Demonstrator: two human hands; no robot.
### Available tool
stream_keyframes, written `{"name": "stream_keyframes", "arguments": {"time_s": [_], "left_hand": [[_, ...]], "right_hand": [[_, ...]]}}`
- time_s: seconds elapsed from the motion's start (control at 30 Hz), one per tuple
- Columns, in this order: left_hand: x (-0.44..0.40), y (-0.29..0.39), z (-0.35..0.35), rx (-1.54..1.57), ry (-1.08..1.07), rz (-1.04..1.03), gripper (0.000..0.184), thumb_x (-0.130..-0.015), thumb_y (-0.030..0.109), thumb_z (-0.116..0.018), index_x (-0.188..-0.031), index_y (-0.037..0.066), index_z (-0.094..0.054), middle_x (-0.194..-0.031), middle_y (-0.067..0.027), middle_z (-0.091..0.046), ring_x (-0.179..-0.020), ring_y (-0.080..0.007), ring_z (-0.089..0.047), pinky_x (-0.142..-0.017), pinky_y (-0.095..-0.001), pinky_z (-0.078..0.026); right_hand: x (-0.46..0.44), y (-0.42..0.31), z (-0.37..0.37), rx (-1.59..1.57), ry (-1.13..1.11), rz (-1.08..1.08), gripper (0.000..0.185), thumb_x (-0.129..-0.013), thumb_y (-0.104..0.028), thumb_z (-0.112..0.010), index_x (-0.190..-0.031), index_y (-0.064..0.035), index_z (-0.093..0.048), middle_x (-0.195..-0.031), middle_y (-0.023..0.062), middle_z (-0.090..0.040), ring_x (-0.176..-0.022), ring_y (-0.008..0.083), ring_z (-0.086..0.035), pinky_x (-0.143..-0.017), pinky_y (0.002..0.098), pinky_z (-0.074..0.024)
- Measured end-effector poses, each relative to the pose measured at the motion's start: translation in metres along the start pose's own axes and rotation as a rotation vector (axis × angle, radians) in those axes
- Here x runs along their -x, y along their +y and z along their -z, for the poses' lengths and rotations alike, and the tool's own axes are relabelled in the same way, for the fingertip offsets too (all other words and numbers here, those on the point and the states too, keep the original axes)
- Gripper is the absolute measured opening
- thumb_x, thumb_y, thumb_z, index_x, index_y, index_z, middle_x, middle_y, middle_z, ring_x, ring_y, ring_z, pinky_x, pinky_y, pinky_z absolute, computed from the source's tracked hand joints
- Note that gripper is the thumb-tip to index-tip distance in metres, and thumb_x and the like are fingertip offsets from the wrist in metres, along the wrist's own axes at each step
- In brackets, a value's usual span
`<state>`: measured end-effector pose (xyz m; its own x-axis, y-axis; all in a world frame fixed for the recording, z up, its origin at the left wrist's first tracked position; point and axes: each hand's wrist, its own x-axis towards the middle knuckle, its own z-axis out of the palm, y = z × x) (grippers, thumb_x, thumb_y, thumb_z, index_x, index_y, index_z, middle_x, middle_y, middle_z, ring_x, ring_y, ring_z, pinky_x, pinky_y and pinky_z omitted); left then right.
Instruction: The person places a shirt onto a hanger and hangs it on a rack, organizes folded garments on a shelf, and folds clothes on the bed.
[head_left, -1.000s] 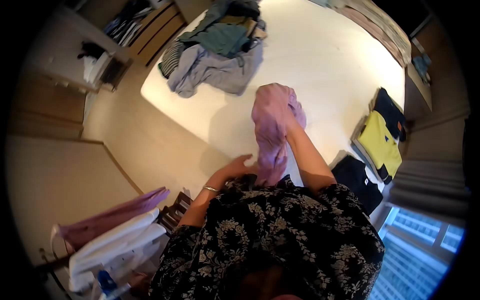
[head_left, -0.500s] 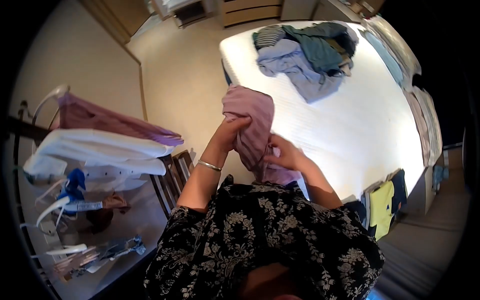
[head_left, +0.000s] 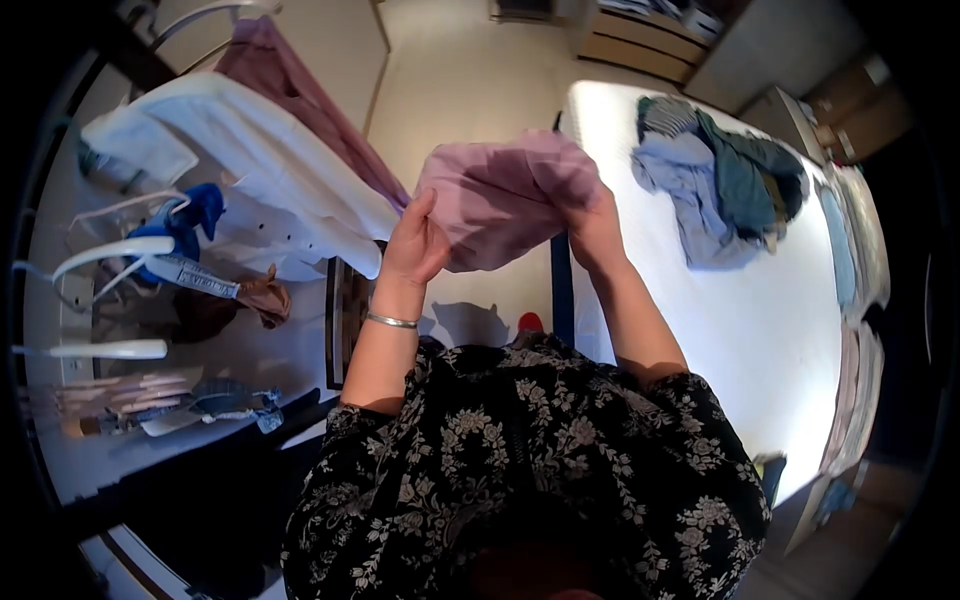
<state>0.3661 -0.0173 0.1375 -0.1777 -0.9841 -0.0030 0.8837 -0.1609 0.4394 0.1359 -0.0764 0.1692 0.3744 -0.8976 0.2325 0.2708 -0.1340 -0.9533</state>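
A pink cloth garment (head_left: pixel 505 195) is stretched between my two hands, held up in front of me over the gap between the rack and the bed. My left hand (head_left: pixel 418 243), with a silver bangle at the wrist, grips its left side. My right hand (head_left: pixel 597 232) has the right side, its fingers partly hidden by the fabric. The garment's exact kind does not show, as it is bunched and folded. Nearest my left hand hang a white shirt (head_left: pixel 270 150) and a darker pink garment (head_left: pixel 300 95).
White hangers (head_left: pixel 110 350) and a blue item (head_left: pixel 200 220) are on the rack at left. A white bed (head_left: pixel 700 350) stands at right, bearing a heap of green and blue clothes (head_left: pixel 735 185). A drawer unit (head_left: pixel 640 40) is at the back.
My view has turned right to left, bringing the rack closer. The pink garment, earlier hanging bunched and upright, is now spread wider and higher between my hands, which have moved apart.
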Motion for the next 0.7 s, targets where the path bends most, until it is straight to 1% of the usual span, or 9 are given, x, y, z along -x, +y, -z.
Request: {"name": "stream_keyframes", "arguments": {"time_s": [0.13,0.2,0.23,0.33,0.37,0.43,0.53,0.57,0.7], "left_hand": [[0.001,0.015,-0.035,-0.336,0.007,-0.457,0.038,-0.092,0.013,-0.042,-0.126,-0.003,-0.042,-0.12,-0.0125,-0.055,-0.109,-0.0242,-0.054,-0.096,-0.036,-0.042],[0.006,0.028,-0.033,-0.412,0.131,-0.524,0.035,-0.091,0.011,-0.042,-0.124,-0.002,-0.044,-0.119,-0.0112,-0.055,-0.108,-0.0218,-0.055,-0.094,-0.035,-0.044],[0.005,0.035,-0.033,-0.474,0.224,-0.555,0.033,-0.091,0.01,-0.042,-0.122,-0.001,-0.046,-0.117,-0.0099,-0.055,-0.106,-0.0194,-0.056,-0.091,-0.0339,-0.045],[-0.001,0.05,-0.04,-0.508,0.221,-0.639,0.029,-0.091,0.013,-0.044,-0.115,-0.002,-0.05,-0.112,-0.0102,-0.057,-0.097,-0.0183,-0.057,-0.084,-0.0315,-0.047],[-0.004,0.052,-0.043,-0.515,0.203,-0.663,0.028,-0.091,0.015,-0.044,-0.112,-0.002,-0.052,-0.11,-0.0103,-0.058,-0.093,-0.0178,-0.058,-0.08,-0.0303,-0.048],[-0.018,0.038,-0.078,-0.566,0.246,-0.768,0.028,-0.09,0.017,-0.047,-0.11,-0.002,-0.052,-0.104,-0.0099,-0.058,-0.087,-0.0167,-0.058,-0.075,-0.0291,-0.049],[-0.027,0.026,-0.093,-0.373,0.286,-0.727,0.027,-0.09,0.019,-0.051,-0.108,-0.001,-0.052,-0.096,-0.0077,-0.058,-0.083,-0.0147,-0.057,-0.07,-0.0281,-0.049],[-0.029,0.021,-0.092,-0.379,0.3,-0.761,0.027,-0.09,0.019,-0.051,-0.108,-0.001,-0.052,-0.096,-0.0077,-0.058,-0.083,-0.0147,-0.057,-0.07,-0.0281,-0.049],[-0.013,0.006,-0.085,-0.36,0.49,-0.991,0.022,-0.089,0.013,-0.054,-0.107,-0.001,-0.053,-0.093,-0.0053,-0.056,-0.083,-0.0135,-0.056,-0.072,-0.0258,-0.047]], "right_hand": [[-0.011,-0.013,0.002,-0.086,-0.402,-0.089,0.04,-0.078,-0.01,-0.066,-0.115,0.0006,-0.053,-0.112,0.0063,-0.059,-0.102,0.0161,-0.054,-0.088,0.0285,-0.0434],[-0.024,-0.022,0.007,-0.068,-0.909,-0.134,0.041,-0.075,-0.009,-0.069,-0.114,-0.0024,-0.056,-0.124,0.0127,-0.052,-0.116,0.0196,-0.048,-0.096,0.0326,-0.0388],[-0.041,-0.019,0.001,-0.014,-1.133,0.154,0.035,-0.077,-0.009,-0.067,-0.11,-0.0031,-0.058,-0.121,0.0137,-0.053,-0.114,0.0201,-0.049,-0.097,0.0334,-0.0384],[-0.067,-0.001,0.003,-0.096,-0.899,-0.182,0.034,-0.083,-0.014,-0.063,-0.114,-0.0026,-0.056,-0.116,0.0126,-0.056,-0.111,0.0205,-0.052,-0.093,0.0347,-0.041],[-0.081,0.003,0.001,0.025,-0.745,-0.304,0.045,-0.081,-0.016,-0.063,-0.122,-0.0014,-0.049,-0.13,0.0121,-0.046,-0.121,0.0216,-0.043,-0.097,0.0353,-0.0371],[-0.102,0.0,-0.02,0.141,-0.628,0.203,0.063,-0.076,-0.019,-0.069,-0.13,-0.0024,-0.04,-0.133,0.0115,-0.043,-0.122,0.0227,-0.042,-0.097,0.036,-0.0368],[-0.113,-0.017,-0.048,0.179,-0.715,0.41,0.079,-0.07,-0.021,-0.076,-0.134,-0.0035,-0.034,-0.134,0.0117,-0.04,-0.124,0.0239,-0.039,-0.098,0.0383,-0.0366],[-0.112,-0.022,-0.057,0.176,-0.691,0.463,0.077,-0.064,-0.02,-0.079,-0.129,-0.0052,-0.041,-0.127,0.0162,-0.045,-0.119,0.029,-0.045,-0.096,0.0406,-0.0396],[-0.109,-0.002,-0.074,0.324,-0.69,0.815,0.054,-0.068,-0.014,-0.073,-0.116,-0.0054,-0.052,-0.116,0.0156,-0.054,-0.105,0.0335,-0.054,-0.088,0.0394,-0.0447]]}}
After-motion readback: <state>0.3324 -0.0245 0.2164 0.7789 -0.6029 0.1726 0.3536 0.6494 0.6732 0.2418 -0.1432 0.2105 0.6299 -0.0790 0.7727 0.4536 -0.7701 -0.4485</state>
